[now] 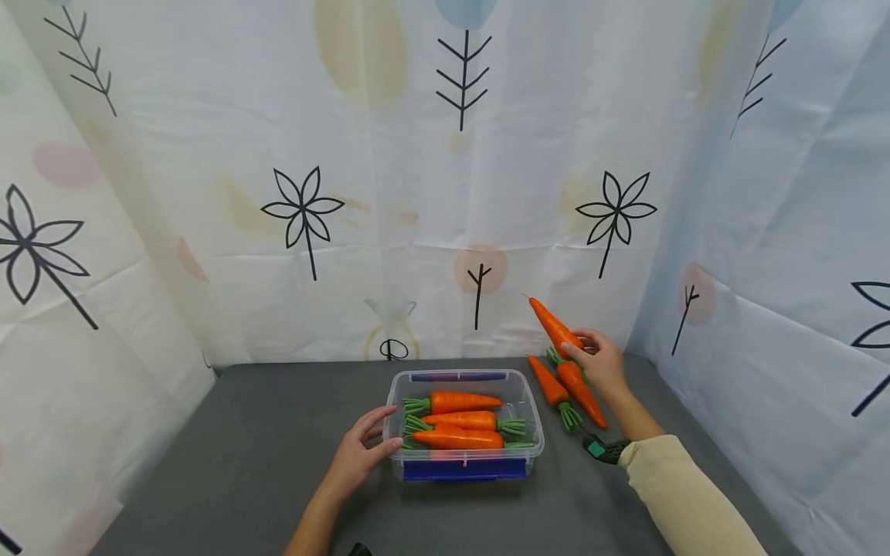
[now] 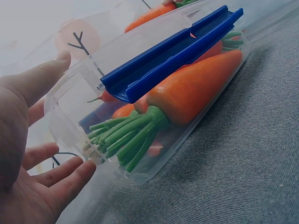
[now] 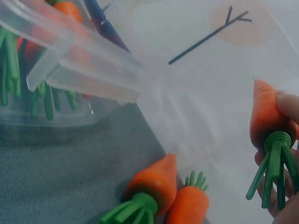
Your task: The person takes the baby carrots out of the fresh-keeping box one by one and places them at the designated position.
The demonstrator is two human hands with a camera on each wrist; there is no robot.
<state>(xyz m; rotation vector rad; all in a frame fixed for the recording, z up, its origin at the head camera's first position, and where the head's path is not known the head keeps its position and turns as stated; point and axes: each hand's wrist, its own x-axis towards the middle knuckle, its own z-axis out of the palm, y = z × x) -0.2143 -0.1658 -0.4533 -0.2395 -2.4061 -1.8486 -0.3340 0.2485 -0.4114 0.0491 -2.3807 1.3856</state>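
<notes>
My right hand (image 1: 602, 361) pinches an orange carrot (image 1: 554, 323) near its thick end, thumb on one side and fingers on the other. In the right wrist view the held carrot (image 3: 271, 114) shows its green stems hanging down. Under that hand, two more carrots (image 1: 582, 394) lie side by side on the table. My left hand (image 1: 365, 446) is at the left end of a clear plastic box (image 1: 534, 417), its loosely spread fingers right at the wall and thumb by the rim. Several carrots (image 1: 459, 439) lie inside the box, stems pointing both ways.
The box has blue latches (image 1: 464, 469) on its long sides, and its top is uncovered. A grey cloth (image 1: 278, 432) covers the table. Patterned white curtains (image 1: 417, 193) close off the back and both sides. A black device (image 1: 603, 449) sits at the right wrist.
</notes>
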